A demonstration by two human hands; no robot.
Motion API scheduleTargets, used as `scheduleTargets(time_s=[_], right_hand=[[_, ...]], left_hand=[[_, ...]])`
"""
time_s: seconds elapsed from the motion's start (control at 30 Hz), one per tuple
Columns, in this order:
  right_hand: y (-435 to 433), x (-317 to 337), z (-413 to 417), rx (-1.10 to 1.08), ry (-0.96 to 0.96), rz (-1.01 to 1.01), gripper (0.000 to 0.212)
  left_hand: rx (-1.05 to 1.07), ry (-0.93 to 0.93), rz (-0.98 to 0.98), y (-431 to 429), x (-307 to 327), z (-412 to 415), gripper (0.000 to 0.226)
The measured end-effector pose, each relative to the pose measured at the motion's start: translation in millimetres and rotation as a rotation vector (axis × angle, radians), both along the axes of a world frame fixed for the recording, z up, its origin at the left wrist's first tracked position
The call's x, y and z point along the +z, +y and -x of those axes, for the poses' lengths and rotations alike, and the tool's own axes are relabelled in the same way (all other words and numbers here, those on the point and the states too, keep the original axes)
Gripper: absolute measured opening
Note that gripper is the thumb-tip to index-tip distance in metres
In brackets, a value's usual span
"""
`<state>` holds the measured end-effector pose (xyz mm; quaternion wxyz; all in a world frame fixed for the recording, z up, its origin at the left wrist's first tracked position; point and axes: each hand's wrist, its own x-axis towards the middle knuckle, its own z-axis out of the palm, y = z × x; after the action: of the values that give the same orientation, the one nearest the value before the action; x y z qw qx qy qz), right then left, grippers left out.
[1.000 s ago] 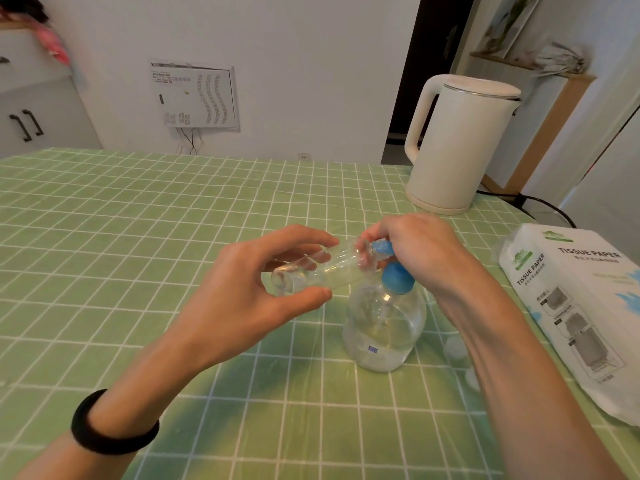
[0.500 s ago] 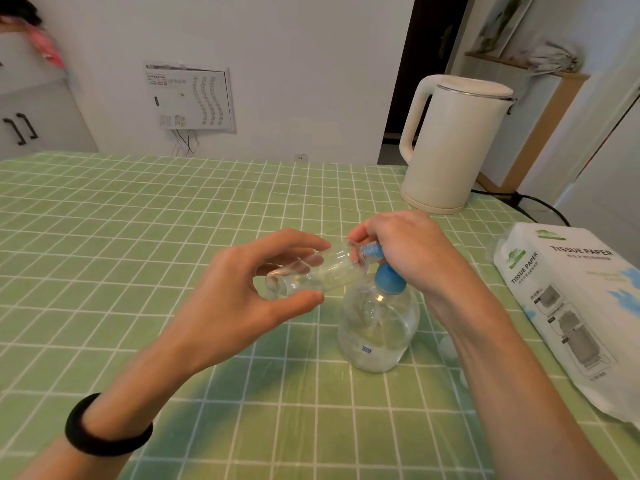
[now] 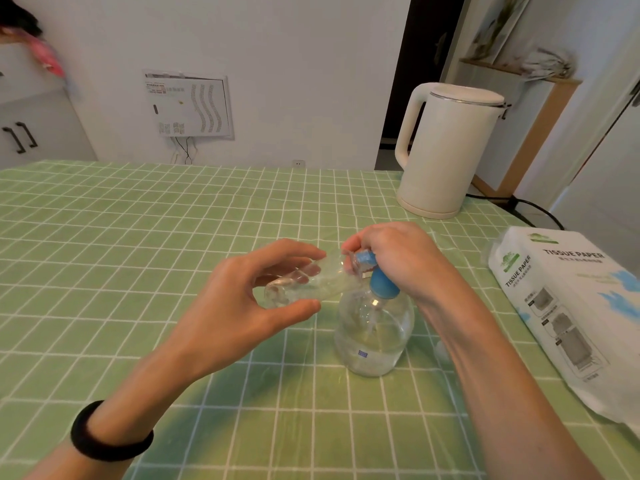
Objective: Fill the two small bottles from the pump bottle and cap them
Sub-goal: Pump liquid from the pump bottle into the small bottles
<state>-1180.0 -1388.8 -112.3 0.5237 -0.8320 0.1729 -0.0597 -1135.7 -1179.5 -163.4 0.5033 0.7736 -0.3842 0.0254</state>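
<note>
A clear round pump bottle (image 3: pixel 372 337) with a blue pump head (image 3: pixel 381 282) stands on the green checked tablecloth (image 3: pixel 138 237). My left hand (image 3: pixel 242 306) holds a small clear bottle (image 3: pixel 308 280) almost on its side between thumb and fingers, its mouth at the blue nozzle. My right hand (image 3: pixel 398 258) is curled over the top of the pump head. A small clear object (image 3: pixel 440 351), partly hidden behind my right forearm, lies on the cloth. The second small bottle is not clearly seen.
A white electric kettle (image 3: pixel 446 150) stands at the back right with its black cord (image 3: pixel 530 206) trailing right. A pack of tissue paper (image 3: pixel 571 306) lies along the right edge of the table. A black band sits on my left wrist.
Both hands and the small bottle keep their positions at the pump; the pump head sits slightly differently under my right hand. The view has shifted a little.
</note>
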Motion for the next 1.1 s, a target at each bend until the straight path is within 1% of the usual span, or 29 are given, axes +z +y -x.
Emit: scheduleTargets(time_s=[0.13, 0.3, 0.43, 0.63, 0.8, 1.03, 1.1], right_hand=[[-2.2, -0.5, -3.6, -0.035, -0.066, 0.036, 0.038], [-1.0, -3.4, -4.0, -0.02, -0.04, -0.017, 0.04], [2.4, -5.2, 1.3, 0.007, 0.008, -0.004, 0.038], [0.3, -3.7, -1.5, -0.035, -0.033, 0.01, 0.04], [-3.0, -1.9, -3.1, -0.054, -0.08, 0.049, 0.038], [0.9, -7.5, -0.2, 0.002, 0.002, 0.007, 0.041], [0.5, -7.5, 0.5, -0.02, -0.013, 0.016, 0.04]], left_hand=[[-0.005, -0.009, 0.006, -0.9, 0.4, -1.3, 0.049], [-0.012, 0.0, -0.001, -0.6, -2.4, -2.3, 0.049], [0.0, 0.004, -0.017, -0.2, -2.1, -1.2, 0.049], [0.0, 0.006, -0.009, -0.9, -0.8, 0.2, 0.049], [-0.001, -0.003, -0.009, -1.8, 0.2, -0.5, 0.05], [0.003, 0.004, -0.031, -1.3, -3.0, 0.1, 0.048], [0.003, 0.006, -0.031, -1.4, -2.8, 1.7, 0.048]])
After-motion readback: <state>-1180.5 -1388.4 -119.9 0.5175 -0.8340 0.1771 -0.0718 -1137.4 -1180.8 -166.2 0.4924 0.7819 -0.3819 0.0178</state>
